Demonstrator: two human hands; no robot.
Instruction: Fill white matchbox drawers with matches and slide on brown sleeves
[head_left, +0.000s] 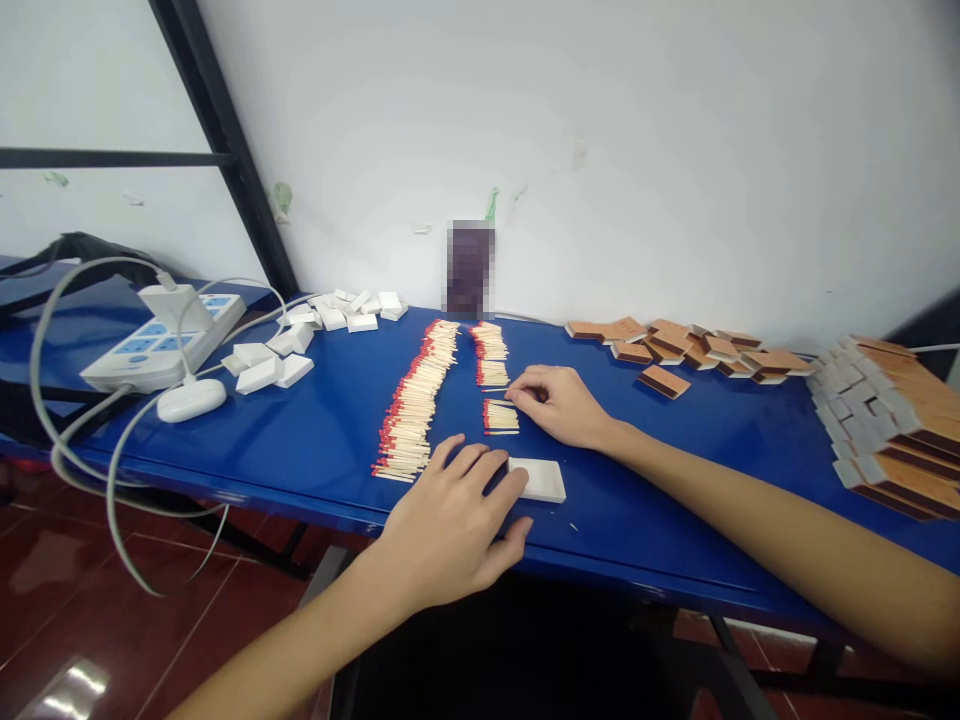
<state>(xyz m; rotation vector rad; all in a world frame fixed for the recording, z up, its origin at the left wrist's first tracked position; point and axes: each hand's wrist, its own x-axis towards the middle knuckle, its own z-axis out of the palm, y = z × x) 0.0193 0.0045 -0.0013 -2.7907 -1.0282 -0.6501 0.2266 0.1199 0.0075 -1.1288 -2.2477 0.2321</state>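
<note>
My right hand [559, 400] is curled, thumb and forefinger pinched at the plain end of a match [496, 402]. Just below its fingertips lies a small group of red-tipped matches [501, 417], and a longer row [491, 355] runs above it. My left hand [454, 520] is palm down near the table's front edge, fingers apart. Its fingers are beside an empty white matchbox tray [541, 480]; whether they touch it I cannot tell. Left of the smaller groups, a long thick row of matches [415, 400] stretches from the back towards my left fingertips.
White trays [274, 350] lie loose at the back left, beside a power strip [161, 340] with looping cables. Brown matchbox sleeves [675, 345] are scattered at the back right. A stack of matchboxes [892, 420] stands at the right of the blue table [300, 430].
</note>
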